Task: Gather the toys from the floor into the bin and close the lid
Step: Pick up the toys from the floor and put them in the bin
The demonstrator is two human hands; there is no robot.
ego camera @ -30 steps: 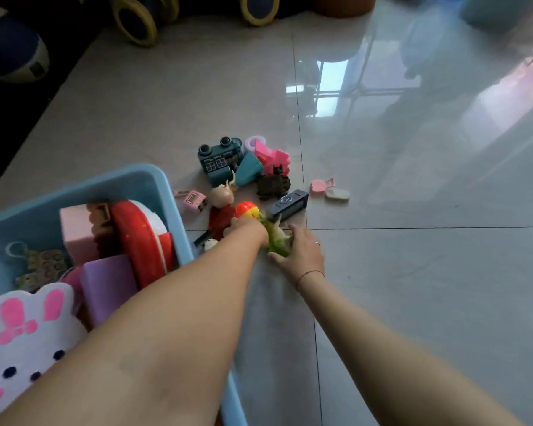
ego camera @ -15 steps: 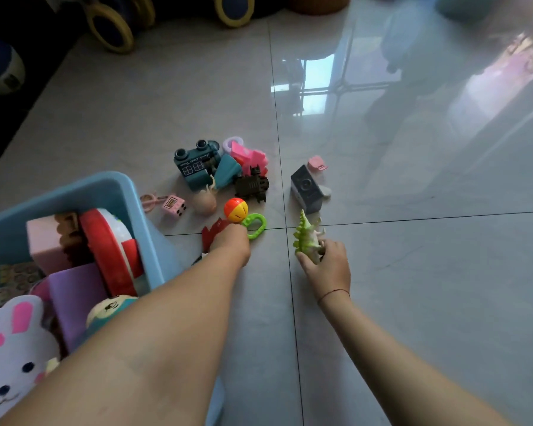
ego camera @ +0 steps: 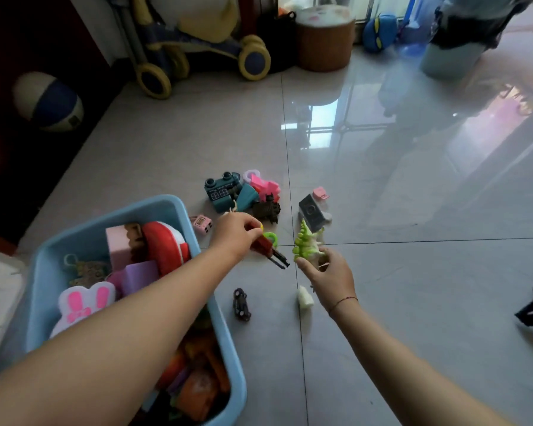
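Note:
The light blue bin (ego camera: pixel 179 210) stands on the floor at lower left, filled with toys, among them a white and pink bunny (ego camera: pixel 83 302) and a red round toy (ego camera: pixel 163 244). My left hand (ego camera: pixel 236 233) is lifted just right of the bin, closed on a red toy with black prongs (ego camera: pixel 270 252) together with a rattle whose green ring (ego camera: pixel 271 238) shows. My right hand (ego camera: pixel 330 276) holds a green dinosaur (ego camera: pixel 305 245) above the floor. Beyond them lies a pile: a teal block toy (ego camera: pixel 222 192), a pink piece (ego camera: pixel 263 186), a dark grey box (ego camera: pixel 311 212).
A small black toy car (ego camera: pixel 241 304) and a small white figure (ego camera: pixel 304 298) lie on the tiles below my hands. A pink keychain toy (ego camera: pixel 202 224) sits by the bin's corner. At the back stand a yellow-wheeled ride-on (ego camera: pixel 197 47), a brown drum stool (ego camera: pixel 323 38) and a ball (ego camera: pixel 48 101).
Both hands have risen off the floor: the left now lifts the red toy with the rattle, the right carries the green dinosaur higher. The black car and the white figure now show.

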